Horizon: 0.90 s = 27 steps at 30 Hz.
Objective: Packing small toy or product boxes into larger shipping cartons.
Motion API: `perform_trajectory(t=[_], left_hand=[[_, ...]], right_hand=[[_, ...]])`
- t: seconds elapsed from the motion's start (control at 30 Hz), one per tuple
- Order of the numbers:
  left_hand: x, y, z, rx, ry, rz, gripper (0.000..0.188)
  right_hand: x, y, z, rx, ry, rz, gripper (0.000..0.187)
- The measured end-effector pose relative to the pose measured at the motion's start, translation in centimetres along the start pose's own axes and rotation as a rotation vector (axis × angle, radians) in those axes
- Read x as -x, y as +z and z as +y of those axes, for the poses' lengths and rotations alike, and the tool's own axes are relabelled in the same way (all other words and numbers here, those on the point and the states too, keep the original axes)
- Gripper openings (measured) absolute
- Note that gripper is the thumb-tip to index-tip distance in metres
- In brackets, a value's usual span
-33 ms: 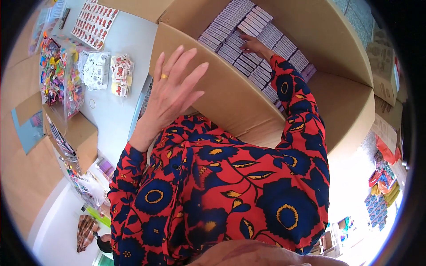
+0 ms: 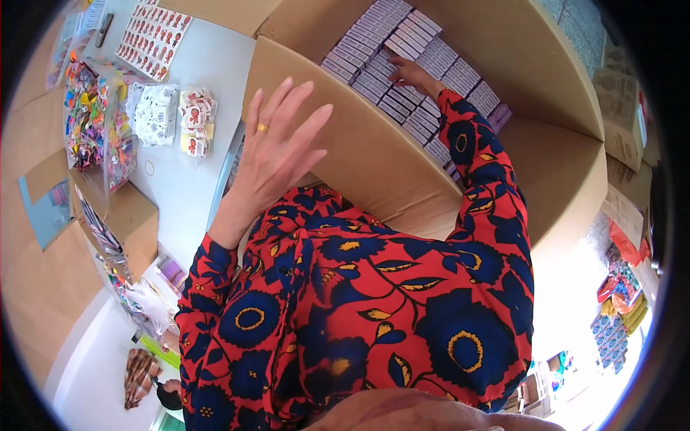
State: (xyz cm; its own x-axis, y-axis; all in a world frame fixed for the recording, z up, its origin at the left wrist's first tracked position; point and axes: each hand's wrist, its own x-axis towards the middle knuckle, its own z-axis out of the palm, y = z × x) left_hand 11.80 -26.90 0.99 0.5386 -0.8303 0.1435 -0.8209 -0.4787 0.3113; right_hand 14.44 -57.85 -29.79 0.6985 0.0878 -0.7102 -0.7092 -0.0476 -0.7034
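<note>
The left hand (image 2: 277, 154) is raised just outside the near wall of the large cardboard box (image 2: 381, 161), its back to the camera, fingers spread and slightly bent toward that wall, the thumb apart on the box side; whether it touches the box is unclear. Its wrist runs straight into the left forearm (image 2: 226, 223), bare below the sleeve cuff. The right arm (image 2: 474, 136) reaches over the near wall into the box, elbow bent outside it, while the right hand (image 2: 417, 75) hangs palm down inside, fingers curved leftward, their grip hard to tell.
</note>
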Motion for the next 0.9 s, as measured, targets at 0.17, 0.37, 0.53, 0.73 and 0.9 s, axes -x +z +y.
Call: perform_trajectory(t=[0.17, 0.37, 0.53, 0.73, 0.9], left_hand=[[2.3, -1.1, 0.2, 0.019, -0.099, -0.02, 0.06], [6.9, -2.3, -0.4, 0.03, -0.233, 0.026, 0.058], [12.1, -3.1, -1.5, -0.018, -0.356, 0.135, 0.06], [16.9, -3.7, -2.3, -0.081, -0.476, 0.154, 0.063], [19.8, -3.7, -2.7, -0.079, -0.51, 0.189, 0.063]], right_hand=[[1.7, 0.1, -0.4, 0.043, -0.015, -0.04, 0.054], [5.9, -1.2, -2.2, 0.22, -0.02, -0.213, 0.034], [11.4, -1.5, -6.7, 0.244, -0.088, -0.298, 0.029], [17.3, 4.0, -12.4, 0.05, -0.279, -0.306, 0.044], [20.1, 5.0, -16.1, 0.153, -0.413, -0.223, 0.043]])
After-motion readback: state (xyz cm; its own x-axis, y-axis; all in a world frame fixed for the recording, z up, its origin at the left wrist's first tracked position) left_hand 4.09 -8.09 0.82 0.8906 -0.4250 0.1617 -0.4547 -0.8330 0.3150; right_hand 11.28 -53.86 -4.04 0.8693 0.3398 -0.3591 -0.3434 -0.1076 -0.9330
